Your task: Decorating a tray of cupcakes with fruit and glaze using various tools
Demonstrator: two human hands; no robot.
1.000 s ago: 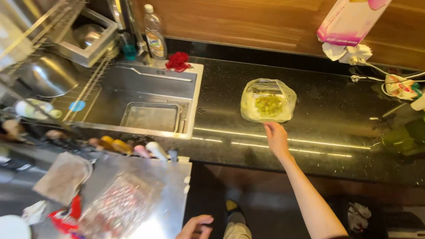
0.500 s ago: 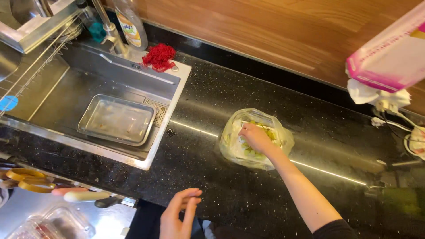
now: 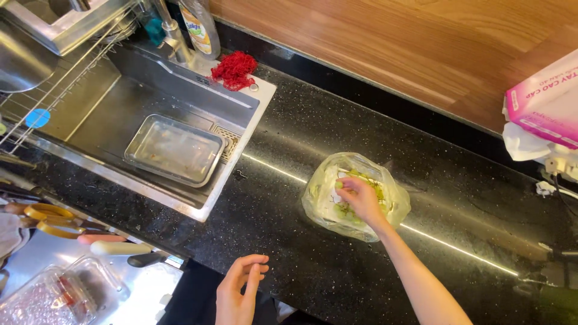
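A clear plastic bag (image 3: pixel 385 180) with green grapes inside lies on the black speckled counter (image 3: pixel 289 198). My right hand (image 3: pixel 360 198) reaches into the bag's opening, fingers curled on the grapes. My left hand (image 3: pixel 239 287) hovers low at the counter's front edge, fingers loosely apart, holding nothing.
A steel sink (image 3: pixel 114 114) at left holds a rectangular metal tray (image 3: pixel 174 149). A red scrubber (image 3: pixel 235 67) and a soap bottle (image 3: pixel 198 24) sit behind it. Scissors (image 3: pixel 51 218) and a clear container (image 3: pixel 54 295) lie lower left. A pink box (image 3: pixel 545 102) hangs at right.
The view has swung closer over the counter. My right hand went from the bag's near edge into its opening. My left hand rose into view at the front edge.
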